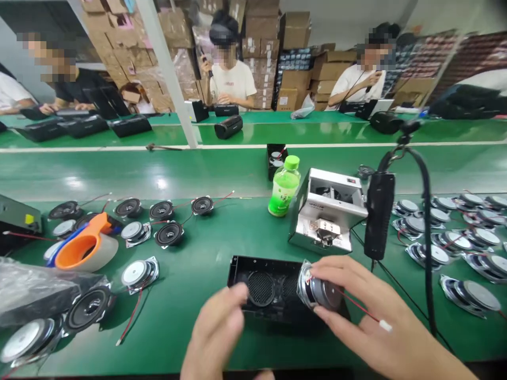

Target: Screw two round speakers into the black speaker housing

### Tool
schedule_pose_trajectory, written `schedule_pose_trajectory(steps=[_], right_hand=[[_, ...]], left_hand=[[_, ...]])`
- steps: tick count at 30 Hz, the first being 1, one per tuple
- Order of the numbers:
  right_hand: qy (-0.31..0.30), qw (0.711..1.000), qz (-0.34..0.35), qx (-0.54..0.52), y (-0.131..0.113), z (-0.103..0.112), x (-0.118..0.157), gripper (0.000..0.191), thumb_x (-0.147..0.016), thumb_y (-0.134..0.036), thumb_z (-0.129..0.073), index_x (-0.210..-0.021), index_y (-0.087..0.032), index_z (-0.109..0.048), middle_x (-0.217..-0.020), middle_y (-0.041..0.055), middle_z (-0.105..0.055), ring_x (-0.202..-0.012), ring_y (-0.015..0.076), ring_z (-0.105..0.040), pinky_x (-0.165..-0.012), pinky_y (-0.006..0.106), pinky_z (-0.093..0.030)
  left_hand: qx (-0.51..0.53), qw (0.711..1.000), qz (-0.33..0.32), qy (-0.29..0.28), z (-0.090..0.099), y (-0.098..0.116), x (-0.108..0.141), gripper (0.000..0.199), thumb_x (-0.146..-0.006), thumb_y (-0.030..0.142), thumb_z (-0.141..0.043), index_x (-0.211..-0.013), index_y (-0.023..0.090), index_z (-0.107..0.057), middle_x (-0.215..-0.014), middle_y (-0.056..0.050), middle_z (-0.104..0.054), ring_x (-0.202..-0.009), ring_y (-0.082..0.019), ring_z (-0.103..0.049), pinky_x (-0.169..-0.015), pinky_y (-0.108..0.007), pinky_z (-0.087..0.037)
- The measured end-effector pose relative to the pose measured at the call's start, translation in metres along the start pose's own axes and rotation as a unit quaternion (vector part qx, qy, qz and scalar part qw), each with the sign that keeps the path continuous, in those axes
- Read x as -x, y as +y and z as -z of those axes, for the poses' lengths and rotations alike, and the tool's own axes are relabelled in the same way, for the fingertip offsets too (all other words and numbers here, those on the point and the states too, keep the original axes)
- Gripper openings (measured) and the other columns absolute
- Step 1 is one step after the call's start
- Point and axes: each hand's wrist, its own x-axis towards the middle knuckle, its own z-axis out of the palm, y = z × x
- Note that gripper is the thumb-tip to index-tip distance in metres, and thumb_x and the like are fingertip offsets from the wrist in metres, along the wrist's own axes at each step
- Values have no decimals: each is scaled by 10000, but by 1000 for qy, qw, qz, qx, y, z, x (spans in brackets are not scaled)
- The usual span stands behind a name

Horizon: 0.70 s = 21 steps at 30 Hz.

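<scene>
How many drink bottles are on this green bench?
1. A green bottle with a green cap stands upright behind the black housing, just left of the metal box. Others may be hidden behind things.

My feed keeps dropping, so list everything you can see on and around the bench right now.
speaker: one, silver, held over the case's right end
case: one, black, open, front centre
loose speakers: many, black and silver, spread left and right
bottle: one, green, centre
metal box: one, silver, right of bottle
hanging tool: one, black, on a cable, right
tape dispenser: one, orange, left
black units: several, far bench
people: four partly visible, far side
cartons: many, brown, stacked behind
left hand: open, blurred, at case's front edge
right hand: fingers gripping the speaker
</scene>
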Motion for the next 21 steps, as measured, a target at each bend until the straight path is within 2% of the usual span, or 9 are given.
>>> schedule_pose_trajectory(steps=[2, 4, 7, 12, 17, 21], right_hand=[[-86, 996, 3, 7, 8, 5, -13, 385, -1069, -277, -662, -1450, -312, -620, -1413, 76, -681, -1235, 182, -745, -1019, 249, -662], [-164, 986, 15, 20, 16, 6, -22, 393, -1096, -282, -632, -1485, -331, -600, -1443, 64, -684, -1249, 177, -746, -1010, 266, -670], [-232, 969, 62, 59, 24, 2, -29, 390, -1131, -251, -561, -1508, -349, -588, -1484, 36, -706, -1229, 175, -775, -969, 322, -705], [-243, 953, 135, 119, 29, -6, -36, 365, -1115, -160, -482, -1413, -297, -641, -1440, 4, -771, -1147, 230, -826, -833, 437, -753], [-267, 944, 148, 126, 32, -8, -38, 360, -1130, -199, -481, -1459, -253, -616, -1407, 12, -793, -1118, 222, -833, -827, 409, -752], [-266, 940, 156, 144, 33, -5, -35, 393, -1141, -233, -465, -1496, -248, -634, -1443, 20, -779, -1163, 222, -825, -890, 401, -747]], left_hand=[[-86, 996, 15, 16, 8, -21, -2, 907, -949, 341, -825, -1751, 337, -399, -1765, -142, -497, -1623, -424, -501, -1269, -649, -540], [-134, 990, 41, -29, 10, -36, -3, 987, -966, 422, -805, -1794, 254, -295, -1811, -202, -410, -1655, -452, -444, -1265, -666, -533], [-160, 978, 86, -98, 6, -47, -2, 1003, -1001, 400, -763, -1815, 244, -199, -1825, -216, -381, -1659, -430, -447, -1255, -656, -545], [-149, 978, 101, -108, 4, -47, -5, 931, -1013, 373, -748, -1795, 239, -259, -1814, -200, -410, -1662, -398, -452, -1260, -616, -555], [-136, 982, 78, -105, 7, -48, -8, 918, -1001, 362, -758, -1780, 200, -299, -1810, -223, -405, -1662, -410, -448, -1244, -611, -571], [-126, 982, 110, -91, 4, -47, -6, 926, -978, 403, -780, -1772, 246, -331, -1820, -199, -396, -1657, -432, -450, -1252, -665, -549]])
